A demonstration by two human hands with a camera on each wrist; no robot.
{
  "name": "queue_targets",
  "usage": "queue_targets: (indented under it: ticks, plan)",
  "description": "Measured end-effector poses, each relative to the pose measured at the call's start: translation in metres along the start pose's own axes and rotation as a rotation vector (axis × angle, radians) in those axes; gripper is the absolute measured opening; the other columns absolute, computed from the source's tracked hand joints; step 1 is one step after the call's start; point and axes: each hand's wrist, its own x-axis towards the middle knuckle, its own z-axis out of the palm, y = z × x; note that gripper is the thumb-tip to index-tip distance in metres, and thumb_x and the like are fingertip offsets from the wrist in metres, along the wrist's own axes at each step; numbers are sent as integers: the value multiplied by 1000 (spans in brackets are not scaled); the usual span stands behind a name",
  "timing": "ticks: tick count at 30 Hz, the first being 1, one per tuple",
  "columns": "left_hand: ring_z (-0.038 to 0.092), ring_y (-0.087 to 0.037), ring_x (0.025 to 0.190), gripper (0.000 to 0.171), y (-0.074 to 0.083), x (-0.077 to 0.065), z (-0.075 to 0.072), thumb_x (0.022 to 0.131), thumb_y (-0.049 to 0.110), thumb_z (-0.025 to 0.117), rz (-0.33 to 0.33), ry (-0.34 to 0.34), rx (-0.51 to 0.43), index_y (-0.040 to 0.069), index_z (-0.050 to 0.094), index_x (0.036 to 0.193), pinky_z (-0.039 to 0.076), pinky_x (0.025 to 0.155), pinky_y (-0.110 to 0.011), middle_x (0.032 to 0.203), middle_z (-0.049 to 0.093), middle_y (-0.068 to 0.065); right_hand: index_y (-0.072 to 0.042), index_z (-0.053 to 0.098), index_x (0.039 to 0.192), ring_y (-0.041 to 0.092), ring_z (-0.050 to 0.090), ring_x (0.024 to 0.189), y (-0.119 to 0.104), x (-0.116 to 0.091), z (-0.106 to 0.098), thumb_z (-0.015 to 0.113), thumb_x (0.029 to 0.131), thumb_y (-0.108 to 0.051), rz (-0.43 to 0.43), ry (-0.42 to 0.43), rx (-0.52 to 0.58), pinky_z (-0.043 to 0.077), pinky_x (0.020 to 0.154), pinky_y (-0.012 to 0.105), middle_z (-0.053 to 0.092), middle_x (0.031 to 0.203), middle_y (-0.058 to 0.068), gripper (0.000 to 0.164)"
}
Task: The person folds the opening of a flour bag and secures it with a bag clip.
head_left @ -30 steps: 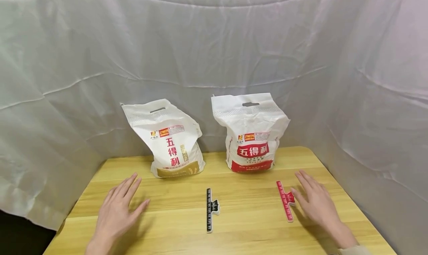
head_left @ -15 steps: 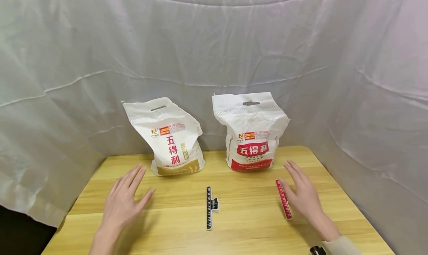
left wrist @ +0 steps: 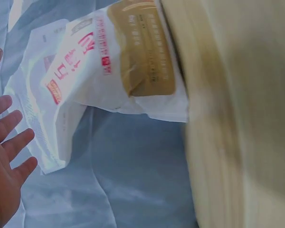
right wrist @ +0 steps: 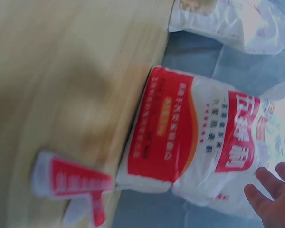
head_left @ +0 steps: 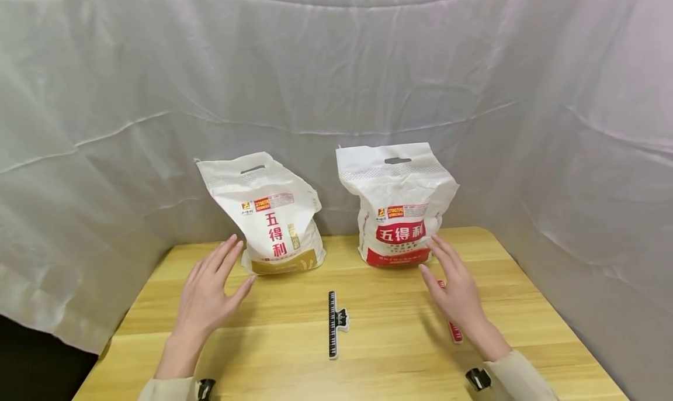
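Two white flour bags stand at the back of the table. The left flour bag [head_left: 281,214] has a gold band at its base; the right flour bag [head_left: 399,208] has red panels. My left hand [head_left: 207,296], fingers spread, hovers in front and to the left of the gold-banded bag. Over the table, my right hand [head_left: 457,293] reaches toward the red-panelled bag with straight fingers, holding nothing. Whether its fingertips touch that bag cannot be told. A black clip with piano-key print [head_left: 333,325] lies mid-table. Partly hidden under my right hand is a matching red clip [right wrist: 78,178].
A wooden table [head_left: 284,366] carries everything. Grey cloth [head_left: 294,68] hangs behind the bags and along both sides. A dark gap [head_left: 37,360] shows beyond the table at lower left. Both bag tops have a cut-out handle slot.
Both hands have moved forward and inward, toward the bags. My right hand has passed over the red clip and now covers much of it. The bags and clips stay in place.
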Motion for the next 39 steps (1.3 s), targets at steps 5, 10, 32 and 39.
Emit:
queue_targets:
  ticks: [5,10,32,39]
  plan:
    - [51,-39,138,71,1,18,1,99,57,56,27,19,-29,10,51,153,40,108,-61,158,49,-13,-2,56,145,38,50,140,-8,12,11,76,89,-6,-19,-12,35,31,119,23,50,155,18,60]
    - [49,-39,139,76,1,36,3,101,64,49,43,20,-25,8,52,152,39,111,-58,158,49,-12,0,53,147,37,47,143,-18,27,22,74,91,-8,-56,-10,80,34,122,35,49,155,21,60]
    - [47,-41,141,74,-6,112,-5,90,46,68,144,42,5,7,52,151,37,113,-58,158,48,-14,-1,53,148,33,50,141,-56,94,67,75,93,-10,-142,-79,199,43,113,55,50,155,19,60]
    - [42,-38,146,75,-9,137,-5,90,45,71,132,-3,34,10,51,153,33,117,-60,162,44,-9,-5,51,150,30,48,144,-65,114,84,71,97,-16,-162,-115,206,42,116,50,50,156,15,58]
